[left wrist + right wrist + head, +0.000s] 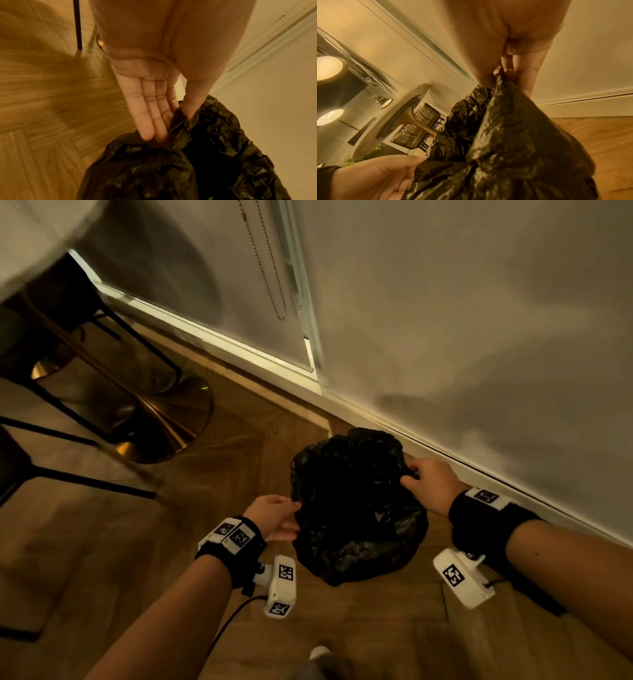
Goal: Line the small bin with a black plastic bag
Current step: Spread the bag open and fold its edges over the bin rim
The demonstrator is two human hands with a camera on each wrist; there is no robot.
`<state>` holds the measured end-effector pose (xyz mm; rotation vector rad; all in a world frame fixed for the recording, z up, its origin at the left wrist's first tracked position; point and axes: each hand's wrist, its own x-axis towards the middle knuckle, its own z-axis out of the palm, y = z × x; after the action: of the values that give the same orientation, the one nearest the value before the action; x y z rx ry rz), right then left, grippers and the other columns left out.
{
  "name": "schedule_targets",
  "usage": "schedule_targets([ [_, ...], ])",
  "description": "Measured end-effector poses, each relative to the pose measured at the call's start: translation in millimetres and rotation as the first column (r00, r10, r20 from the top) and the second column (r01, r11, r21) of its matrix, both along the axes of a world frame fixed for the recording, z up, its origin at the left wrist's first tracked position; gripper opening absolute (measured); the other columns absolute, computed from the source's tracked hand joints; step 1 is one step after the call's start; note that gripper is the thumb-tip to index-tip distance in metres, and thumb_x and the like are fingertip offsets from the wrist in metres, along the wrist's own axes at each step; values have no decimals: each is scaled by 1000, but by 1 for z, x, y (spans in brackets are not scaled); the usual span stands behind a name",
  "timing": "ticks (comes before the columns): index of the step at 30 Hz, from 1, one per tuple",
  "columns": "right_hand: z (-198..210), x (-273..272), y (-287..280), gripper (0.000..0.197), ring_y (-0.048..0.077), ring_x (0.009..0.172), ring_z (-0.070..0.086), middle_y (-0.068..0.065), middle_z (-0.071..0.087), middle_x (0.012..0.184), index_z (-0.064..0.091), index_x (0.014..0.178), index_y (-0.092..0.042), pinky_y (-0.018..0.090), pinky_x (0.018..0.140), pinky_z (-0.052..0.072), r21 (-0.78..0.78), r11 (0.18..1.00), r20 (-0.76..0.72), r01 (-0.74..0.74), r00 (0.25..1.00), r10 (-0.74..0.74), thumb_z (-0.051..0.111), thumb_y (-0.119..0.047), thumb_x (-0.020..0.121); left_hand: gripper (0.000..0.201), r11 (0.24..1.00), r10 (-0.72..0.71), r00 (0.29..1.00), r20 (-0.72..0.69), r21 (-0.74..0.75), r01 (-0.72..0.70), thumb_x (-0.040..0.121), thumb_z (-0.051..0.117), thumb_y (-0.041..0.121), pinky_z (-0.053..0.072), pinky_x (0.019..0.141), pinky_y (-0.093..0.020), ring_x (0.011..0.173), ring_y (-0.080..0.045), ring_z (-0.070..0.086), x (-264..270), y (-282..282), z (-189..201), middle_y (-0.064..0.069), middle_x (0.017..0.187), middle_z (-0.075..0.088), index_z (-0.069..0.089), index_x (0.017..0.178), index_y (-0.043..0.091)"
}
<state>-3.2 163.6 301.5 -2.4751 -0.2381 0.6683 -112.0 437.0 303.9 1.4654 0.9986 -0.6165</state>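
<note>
A crinkled black plastic bag point(356, 508) is draped over the small bin, which stands on the floor beside the wall. The bin itself is hidden under the plastic. My left hand point(275, 518) is at the bag's left edge. In the left wrist view my left hand point(169, 124) pinches a fold of the bag point(214, 155) between thumb and nearly straight fingers. My right hand point(424, 484) is at the bag's far right edge. In the right wrist view my right hand point(503, 73) pinches the bag point(513, 135) rim between thumb and fingertips.
A white skirting board point(479, 470) and wall run just behind the bin. A table's gold pedestal base point(164, 426) and black chair legs point(85, 419) stand to the left. A blind's bead chain point(270, 268) hangs on the wall. Wooden floor lies in front.
</note>
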Motion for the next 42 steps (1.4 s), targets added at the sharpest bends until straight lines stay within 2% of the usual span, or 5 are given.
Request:
schedule_targets([
  [6, 50, 0, 54, 20, 28, 72, 56, 14, 60, 80, 58, 82, -5, 32, 63, 40, -7, 996, -62, 87, 994, -87, 56, -21, 92, 12, 999, 39, 999, 0, -29, -39, 92, 59, 12, 53, 74, -36, 65, -16, 56, 11, 52, 47, -4, 77, 58, 52, 84, 17],
  [17, 47, 31, 141, 12, 23, 71, 60, 6, 64, 74, 62, 83, -14, 33, 62, 46, 84, 966, -137, 246, 963, -233, 56, -20, 91, 12, 995, -37, 999, -1, 96, 37, 91, 59, 7, 49, 61, -28, 60, -14, 52, 78, 145, 56, -4, 69, 56, 54, 85, 15],
  [31, -59, 107, 234, 18, 22, 62, 50, 6, 53, 68, 51, 78, -10, 31, 52, 34, 47, 913, -210, 406, 897, -388, 56, -19, 92, 13, 969, -133, 989, -70, 201, 144, 87, 66, 11, 52, 65, -34, 68, -18, 55, 207, 240, -34, -3, 79, 58, 58, 88, 21],
  [36, -106, 128, 255, 22, 28, 85, 61, 9, 65, 93, 61, 103, -8, 28, 63, 39, -13, 910, -237, 414, 883, -405, 54, -27, 94, 17, 968, -130, 990, -63, 208, 140, 88, 65, 14, 52, 75, -36, 72, -17, 57, 237, 261, -89, 0, 81, 61, 60, 104, 19],
  [42, -149, 151, 274, 40, 28, 111, 61, 12, 64, 124, 56, 128, -5, 31, 83, 51, -5, 839, -334, 544, 790, -514, 58, -26, 94, 18, 979, -96, 994, -45, 178, 103, 90, 58, -1, 45, 67, -33, 65, -16, 49, 273, 274, -138, -4, 77, 54, 55, 83, 16],
])
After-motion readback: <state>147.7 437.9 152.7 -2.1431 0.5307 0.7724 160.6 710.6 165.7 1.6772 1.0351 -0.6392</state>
